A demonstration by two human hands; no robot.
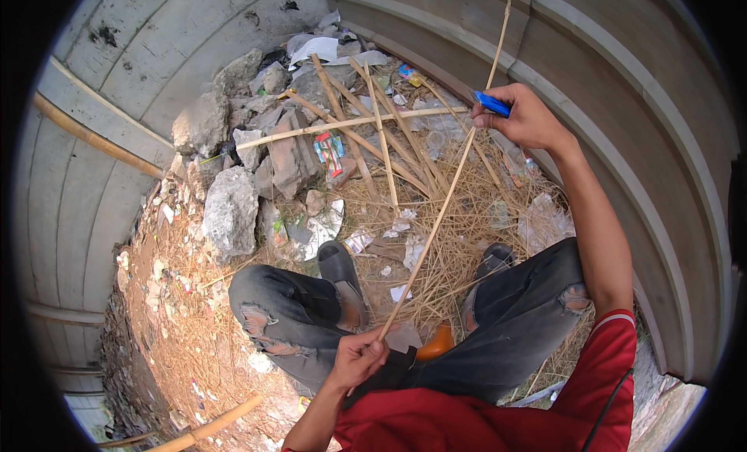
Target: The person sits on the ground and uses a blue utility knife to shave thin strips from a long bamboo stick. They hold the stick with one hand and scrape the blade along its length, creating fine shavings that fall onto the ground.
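A long thin bamboo strip (442, 211) runs slantwise from my lap up past the upper right of the head view. My left hand (359, 360) is closed round its lower part, close to my body. At arm's length my right hand (523, 119) is closed on a short blue-handled tool (492, 103), held against or right beside the strip. Whether it has a blade I cannot make out. Under my lap, between my legs, lies a smooth orange object (437, 343), partly hidden by my trousers.
Several bamboo strips (387, 144) lie crossed over straw and litter ahead of me. Broken concrete lumps (232, 207) are piled to their left. Corrugated metal sheeting (615, 86) rises close on the right, and a panelled wall (85, 187) on the left. A bamboo pole (210, 429) lies at lower left.
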